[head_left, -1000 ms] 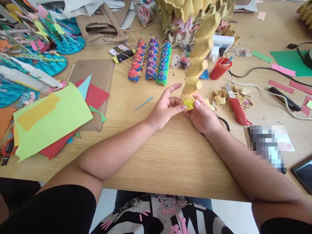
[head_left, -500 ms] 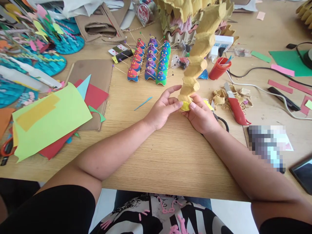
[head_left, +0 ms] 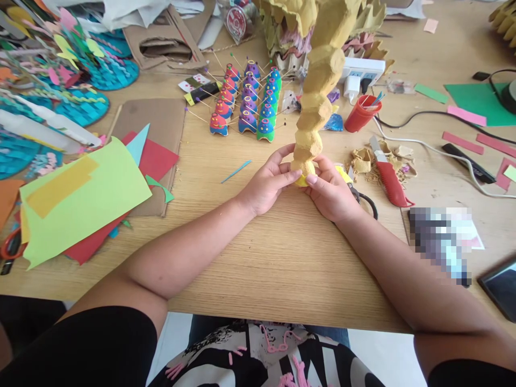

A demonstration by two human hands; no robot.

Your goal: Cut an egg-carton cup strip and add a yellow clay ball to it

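A long yellow strip of egg carton cups (head_left: pixel 318 91) rises away from me, its near end between both hands. Bright yellow shows on the lowest cup. My left hand (head_left: pixel 268 185) pinches that end from the left, thumb on the cup's edge. From the right, my right hand (head_left: pixel 332 191) grips the same end with thumb and fingers; some fingertips are hidden behind the carton. Partly behind the right hand lies a black looped handle (head_left: pixel 367 203), with something yellow (head_left: pixel 343 173) beside it. A thin blue stick (head_left: pixel 236 171) rests left of my hands.
Painted carton caterpillars (head_left: pixel 249 102) stand in rows ahead. Right of the hands are a red-handled knife (head_left: pixel 391 180), carton scraps (head_left: pixel 363 160), a red cup (head_left: pixel 362 114) and cables. Coloured paper (head_left: pixel 88 199) lies left; stacked egg cartons (head_left: pixel 282 21) stand behind.
The egg carton strip has swung so its far end sits further left and it stands straighter. Both hands keep hold of its near end, almost in place.
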